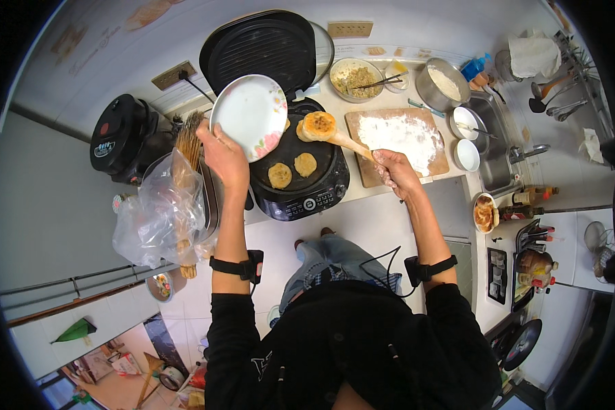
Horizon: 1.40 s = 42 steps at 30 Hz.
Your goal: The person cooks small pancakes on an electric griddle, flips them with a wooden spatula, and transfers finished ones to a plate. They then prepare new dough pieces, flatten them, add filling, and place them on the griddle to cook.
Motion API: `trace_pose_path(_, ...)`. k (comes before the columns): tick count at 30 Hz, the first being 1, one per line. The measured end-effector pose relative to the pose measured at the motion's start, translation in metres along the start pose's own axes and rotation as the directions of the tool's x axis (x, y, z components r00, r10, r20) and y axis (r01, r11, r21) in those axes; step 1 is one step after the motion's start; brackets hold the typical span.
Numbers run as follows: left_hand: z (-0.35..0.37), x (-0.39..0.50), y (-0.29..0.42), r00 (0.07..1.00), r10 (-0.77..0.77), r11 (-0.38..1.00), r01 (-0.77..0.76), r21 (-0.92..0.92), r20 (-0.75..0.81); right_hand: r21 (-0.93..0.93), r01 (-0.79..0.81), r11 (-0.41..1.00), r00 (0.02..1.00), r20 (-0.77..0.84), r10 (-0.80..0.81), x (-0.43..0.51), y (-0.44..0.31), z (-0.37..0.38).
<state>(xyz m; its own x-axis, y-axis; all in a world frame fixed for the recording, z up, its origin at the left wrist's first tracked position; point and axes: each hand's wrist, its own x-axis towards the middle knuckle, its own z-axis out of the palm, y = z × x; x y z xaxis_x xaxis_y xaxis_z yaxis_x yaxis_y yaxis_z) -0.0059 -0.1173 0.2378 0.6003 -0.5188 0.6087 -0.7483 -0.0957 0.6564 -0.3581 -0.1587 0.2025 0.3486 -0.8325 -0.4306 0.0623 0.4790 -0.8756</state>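
My left hand [224,154] holds a white plate with a floral rim [248,115] tilted over the left part of an electric griddle [310,197], whose ridged lid [261,51] stands raised behind. In my right hand [397,171] is the handle of a wooden spatula [352,145]. A browned round flatbread [320,125] rests on its blade, with another partly hidden beneath or beside it. Two more flatbreads, one at the front [280,176] and one to its right [305,164], lie on the dark cooking plate. Part of another shows behind the white plate's right edge.
Right of the griddle lies a floured wooden board [356,133]. Behind are a bowl of filling with chopsticks [356,77] and a metal pot of flour [443,84]. White bowls [466,155] stand beside the sink [494,164]. Plastic bags [159,215] and a black cooker [125,133] are left.
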Motion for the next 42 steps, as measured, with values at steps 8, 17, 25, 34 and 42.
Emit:
trace_pose_path(8, 0.003, -0.079, -0.041, 0.777, -0.588, 0.655, 0.621, -0.430, 0.226, -0.008, 0.004, 1.000, 0.998, 0.063, -0.003, 0.004, -0.012, 0.040)
trace_pose_path(17, -0.021, -0.116, -0.038, 0.408, -0.698, 0.019, 0.832, -0.555, 0.588, -0.153, -0.074, 0.985, 0.982, 0.159, 0.099, 0.011, 0.002, 0.073)
trace_pose_path(25, -0.026, -0.128, -0.045, 0.333, -0.676, -0.085, 0.852, -0.517, 0.658, -0.440, 0.017, 0.898, 0.978, 0.195, 0.078, 0.009, 0.005, 0.119)
trace_pose_path(34, -0.040, -0.141, -0.068, 0.332, -0.702, -0.150, 0.796, -0.586, 0.630, -0.718, 0.421, 0.555, 0.907, 0.310, -0.286, -0.004, -0.032, 0.101)
trace_pose_path(42, -0.076, -0.154, -0.074, 0.312, -0.736, -0.139, 0.799, -0.586, 0.600, -0.485, -0.089, 0.870, 0.981, -0.194, -0.008, 0.028, 0.003, 0.036)
